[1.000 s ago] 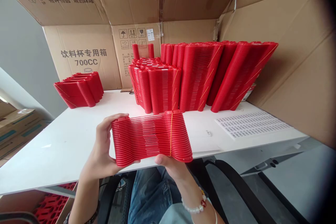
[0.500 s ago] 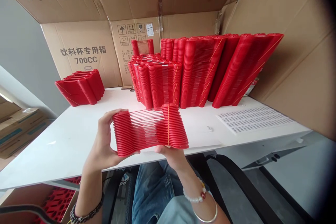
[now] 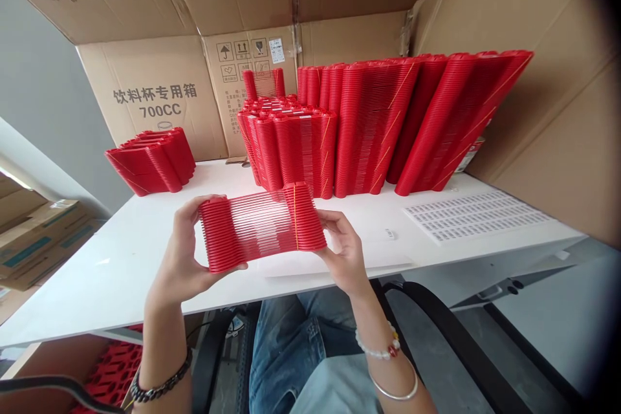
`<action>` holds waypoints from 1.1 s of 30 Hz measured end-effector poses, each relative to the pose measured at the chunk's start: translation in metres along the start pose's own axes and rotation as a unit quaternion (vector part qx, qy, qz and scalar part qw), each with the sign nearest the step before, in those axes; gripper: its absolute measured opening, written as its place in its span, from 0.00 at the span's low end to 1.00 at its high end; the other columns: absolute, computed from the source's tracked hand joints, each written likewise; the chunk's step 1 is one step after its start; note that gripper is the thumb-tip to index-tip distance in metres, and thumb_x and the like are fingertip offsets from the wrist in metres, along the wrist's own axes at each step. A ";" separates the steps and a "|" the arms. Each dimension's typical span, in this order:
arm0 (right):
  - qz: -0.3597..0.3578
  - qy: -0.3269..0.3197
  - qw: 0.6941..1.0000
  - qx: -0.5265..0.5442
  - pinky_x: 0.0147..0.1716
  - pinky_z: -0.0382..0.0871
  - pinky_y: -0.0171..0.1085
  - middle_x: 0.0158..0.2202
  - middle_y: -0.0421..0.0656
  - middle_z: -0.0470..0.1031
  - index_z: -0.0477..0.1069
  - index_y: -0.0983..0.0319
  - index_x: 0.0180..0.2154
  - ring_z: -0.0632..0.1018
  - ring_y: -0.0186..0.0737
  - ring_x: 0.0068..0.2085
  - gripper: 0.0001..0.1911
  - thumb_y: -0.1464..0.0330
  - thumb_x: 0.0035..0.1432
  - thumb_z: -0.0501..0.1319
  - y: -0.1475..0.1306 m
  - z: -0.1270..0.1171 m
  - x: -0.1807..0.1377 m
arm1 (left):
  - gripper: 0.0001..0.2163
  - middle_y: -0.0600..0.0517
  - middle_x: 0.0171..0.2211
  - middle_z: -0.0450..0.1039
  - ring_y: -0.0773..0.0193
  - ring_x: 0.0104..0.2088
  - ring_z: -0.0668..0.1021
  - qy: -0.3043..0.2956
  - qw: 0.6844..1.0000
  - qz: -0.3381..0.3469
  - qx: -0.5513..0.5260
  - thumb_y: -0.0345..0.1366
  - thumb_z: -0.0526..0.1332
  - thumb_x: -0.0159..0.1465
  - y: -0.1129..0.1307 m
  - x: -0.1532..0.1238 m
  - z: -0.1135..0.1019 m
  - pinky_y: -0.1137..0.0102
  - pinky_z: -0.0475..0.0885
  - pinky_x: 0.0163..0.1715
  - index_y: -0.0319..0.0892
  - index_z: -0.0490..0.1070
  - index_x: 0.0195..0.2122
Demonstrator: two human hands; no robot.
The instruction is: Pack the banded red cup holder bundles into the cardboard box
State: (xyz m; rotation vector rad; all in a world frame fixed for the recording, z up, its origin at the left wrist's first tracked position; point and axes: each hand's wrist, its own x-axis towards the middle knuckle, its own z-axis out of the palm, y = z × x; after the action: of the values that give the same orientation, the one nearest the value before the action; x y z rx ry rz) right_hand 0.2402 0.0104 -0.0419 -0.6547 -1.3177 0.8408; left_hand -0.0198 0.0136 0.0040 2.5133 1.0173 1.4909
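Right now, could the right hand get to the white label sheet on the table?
Probably yes. The right hand holds the red stack with the left hand, but bare table lies between it and the label sheet.

bright, even daylight fills the scene, seemingly from the upper left, where the wall glows pale. the white table [image 3: 121, 252] reflects it softly, without harsh glare, and shadows under the red stacks [image 3: 369, 123] are faint. focus is sharp in the middle. the wide lens bends straight lines of the cardboard boxes [image 3: 155, 97] near the edges, and the right-hand corners fall into a dark vignette.
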 end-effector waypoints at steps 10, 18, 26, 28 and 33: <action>-0.010 0.001 1.000 0.012 0.46 0.69 0.42 0.43 0.43 0.78 0.73 0.55 0.48 0.76 0.41 0.43 0.19 0.62 0.55 0.70 -0.001 -0.002 0.001 | 0.49 0.39 0.59 0.62 0.40 0.58 0.70 -0.007 1.000 -0.007 -0.014 0.45 0.77 0.47 -0.001 -0.002 0.001 0.44 0.69 0.57 0.49 0.52 0.66; 0.021 0.007 0.998 0.058 0.45 0.71 0.43 0.41 0.44 0.80 0.73 0.57 0.45 0.78 0.43 0.42 0.22 0.57 0.51 0.72 0.001 0.000 0.003 | 0.48 0.40 0.58 0.63 0.41 0.58 0.70 -0.002 1.000 -0.006 -0.020 0.44 0.77 0.47 -0.002 -0.001 0.003 0.47 0.69 0.58 0.49 0.53 0.66; -0.007 -0.008 0.999 0.052 0.44 0.71 0.41 0.40 0.42 0.79 0.75 0.55 0.44 0.77 0.41 0.41 0.21 0.62 0.48 0.74 0.004 -0.008 0.005 | 0.47 0.39 0.59 0.62 0.40 0.59 0.69 -0.024 0.999 -0.025 -0.036 0.45 0.76 0.49 -0.001 -0.002 0.001 0.45 0.67 0.59 0.50 0.53 0.66; -0.015 -0.023 0.998 0.063 0.45 0.71 0.40 0.41 0.41 0.78 0.74 0.54 0.47 0.76 0.40 0.42 0.25 0.64 0.45 0.76 0.003 -0.012 0.006 | 0.47 0.39 0.59 0.63 0.40 0.59 0.69 -0.026 0.999 -0.024 -0.040 0.46 0.76 0.49 0.001 -0.002 0.001 0.45 0.68 0.59 0.50 0.53 0.66; -0.007 -0.096 0.992 0.082 0.55 0.69 0.44 0.52 0.42 0.76 0.68 0.50 0.57 0.75 0.44 0.52 0.40 0.66 0.41 0.78 0.000 -0.024 0.008 | 0.47 0.38 0.59 0.64 0.40 0.59 0.70 -0.045 0.998 -0.020 -0.043 0.44 0.77 0.48 0.006 0.000 0.002 0.47 0.69 0.59 0.48 0.53 0.66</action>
State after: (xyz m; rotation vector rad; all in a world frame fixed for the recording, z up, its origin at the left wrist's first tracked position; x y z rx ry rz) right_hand 0.2638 0.0184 -0.0407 -0.4430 -1.4061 1.0074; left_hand -0.0155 0.0098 0.0053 2.4624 0.9622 1.3655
